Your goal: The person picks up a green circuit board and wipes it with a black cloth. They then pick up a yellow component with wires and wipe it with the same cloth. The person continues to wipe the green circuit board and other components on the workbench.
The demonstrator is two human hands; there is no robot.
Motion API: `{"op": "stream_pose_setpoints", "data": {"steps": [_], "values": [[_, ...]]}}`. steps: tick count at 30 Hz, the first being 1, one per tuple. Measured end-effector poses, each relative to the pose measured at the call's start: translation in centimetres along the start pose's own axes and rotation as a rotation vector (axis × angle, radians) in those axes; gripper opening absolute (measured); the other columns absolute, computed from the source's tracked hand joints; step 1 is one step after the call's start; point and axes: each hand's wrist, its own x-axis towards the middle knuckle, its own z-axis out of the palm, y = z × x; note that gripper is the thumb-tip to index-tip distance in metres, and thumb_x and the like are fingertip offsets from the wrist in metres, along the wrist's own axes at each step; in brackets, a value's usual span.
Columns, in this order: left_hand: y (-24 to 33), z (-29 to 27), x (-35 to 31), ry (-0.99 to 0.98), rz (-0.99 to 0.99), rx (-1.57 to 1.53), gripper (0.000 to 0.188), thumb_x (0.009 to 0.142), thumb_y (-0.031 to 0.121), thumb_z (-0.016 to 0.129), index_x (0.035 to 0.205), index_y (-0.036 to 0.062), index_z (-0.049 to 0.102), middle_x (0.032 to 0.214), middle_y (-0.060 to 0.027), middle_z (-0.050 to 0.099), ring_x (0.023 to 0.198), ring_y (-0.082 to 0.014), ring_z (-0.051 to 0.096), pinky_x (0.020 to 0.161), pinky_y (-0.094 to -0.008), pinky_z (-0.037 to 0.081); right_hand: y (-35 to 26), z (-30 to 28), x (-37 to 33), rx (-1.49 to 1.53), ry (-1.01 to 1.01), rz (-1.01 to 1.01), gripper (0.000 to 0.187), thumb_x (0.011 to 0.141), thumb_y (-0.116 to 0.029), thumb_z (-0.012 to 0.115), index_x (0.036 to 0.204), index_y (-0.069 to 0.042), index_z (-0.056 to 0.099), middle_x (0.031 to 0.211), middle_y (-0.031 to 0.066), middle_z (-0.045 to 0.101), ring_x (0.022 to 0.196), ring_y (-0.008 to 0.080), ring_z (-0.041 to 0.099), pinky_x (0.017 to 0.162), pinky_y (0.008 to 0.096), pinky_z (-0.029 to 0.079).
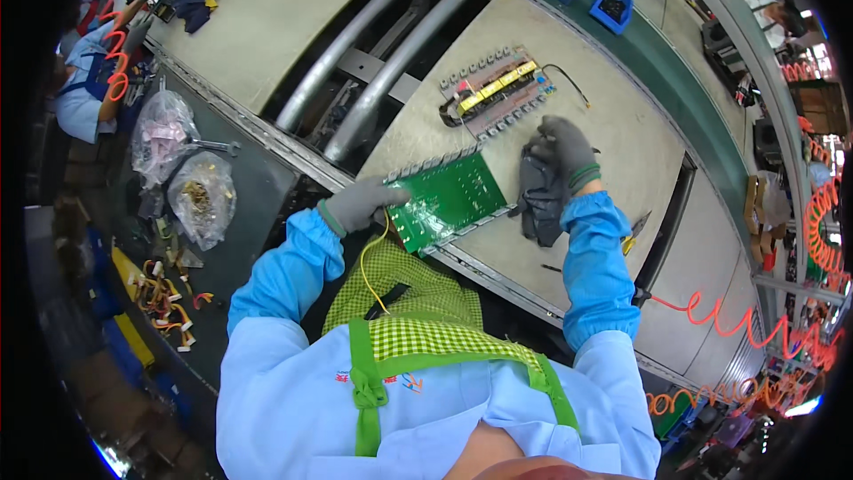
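My left hand (pixel 362 204), in a grey glove, grips a green circuit board (pixel 453 200) by its left end. The board tilts at the table's near edge, underside up, with grey parts along its long edges and a glossy patch near my side. A yellow wire (pixel 363 267) hangs by that hand down to my apron. My right hand (pixel 564 147), also gloved in grey, has its fingers curled at the top of a crumpled dark grey cloth (pixel 541 200). Beyond both hands lies a second circuit board (pixel 499 93), component side up, with yellow blocks and a black cable.
Cutters (pixel 637 231) lie right of my right forearm. Two metal rails (pixel 382 80) cross a gap at the table's left. Plastic bags (pixel 203 200), a wrench (pixel 216 146) and wire connectors (pixel 166 298) are on the dark left surface. Parts bins (pixel 611 7) stand far right.
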Motion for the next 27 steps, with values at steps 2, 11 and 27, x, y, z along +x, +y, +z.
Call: {"op": "stream_pose_setpoints", "data": {"steps": [2,11,27], "values": [[-0.5,-1.6,-3.4,0.002,0.096,0.182,0.021,0.092,0.016,0.057,0.104,0.0003,0.063,0.088,-0.0031,0.065,0.076,-0.008,0.06,0.063,-0.0245,0.048,1.5,1.5,1.7,-0.04,-0.093,0.228,0.033,0.09,-0.03,0.063,0.107,-0.002,0.059,0.089,0.008,0.06,0.068,0.0188,0.063,0.057,0.0293,0.054],[1.6,-1.1,-21.9,0.529,0.162,-0.356,0.024,0.088,0.022,0.063,0.106,0.0071,0.06,0.081,0.0028,0.059,0.061,-0.0042,0.046,0.051,-0.0207,0.033,4.2,9.1,5.5,-0.74,0.111,0.363,0.024,0.086,-0.03,0.057,0.097,-0.008,0.062,0.085,0.0148,0.063,0.066,0.0275,0.061,0.055,0.0379,0.048],[-8.8,11.4,-32.0,1.277,0.763,-0.518,0.02,0.096,0.021,0.056,0.112,0.0094,0.061,0.092,0.0053,0.061,0.074,-0.0024,0.052,0.058,-0.0194,0.039,8.3,-0.8,12.5,0.107,0.072,0.399,0.054,0.086,-0.057,0.047,0.119,-0.016,0.059,0.122,0.0048,0.063,0.109,0.0229,0.06,0.077,0.0469,0.053]]}}
